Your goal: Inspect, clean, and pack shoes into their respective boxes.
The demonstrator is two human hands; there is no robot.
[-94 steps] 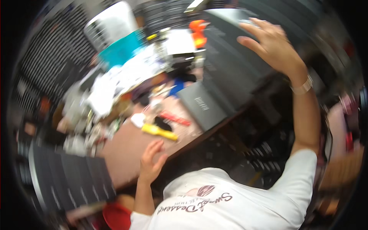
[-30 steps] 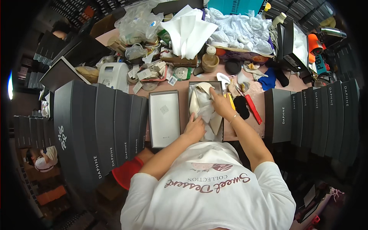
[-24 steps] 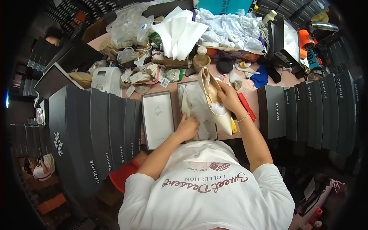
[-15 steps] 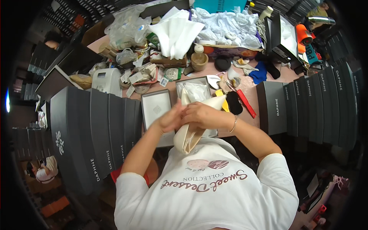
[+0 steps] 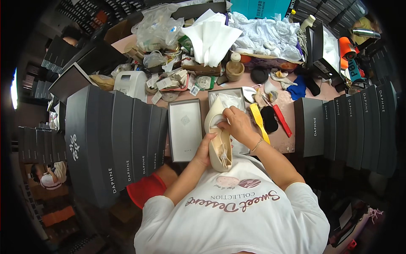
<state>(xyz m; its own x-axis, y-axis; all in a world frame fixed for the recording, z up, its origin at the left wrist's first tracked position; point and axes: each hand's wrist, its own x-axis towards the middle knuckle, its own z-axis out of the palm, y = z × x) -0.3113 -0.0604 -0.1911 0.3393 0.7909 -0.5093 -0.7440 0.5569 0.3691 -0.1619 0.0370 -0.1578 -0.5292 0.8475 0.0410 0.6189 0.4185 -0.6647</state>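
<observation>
A cream pointed shoe lies lengthwise in front of my chest, its toe pointing away and its opening turned up. My left hand is wrapped round its left side, the thumb near the rim. My right hand has its fingertips closed at the front of the opening; whether they pinch the shoe's edge or something inside is hidden. A thin pale strap or tie shows inside near the heel. Beneath the shoe stands an open grey shoebox with white tissue paper in it. The box's lid lies to the left, inner side up.
Stacked dark shoeboxes wall in the left, and more boxes the right. Right of the open box lie a yellow brush-like tool, a black oval pad and a red-handled tool. Crumpled paper and jars crowd the back.
The shoe has turned from a slant to lengthwise, opening up. My left hand has moved down to grip its side, and my right fingers have moved to the opening. The view has shifted slightly.
</observation>
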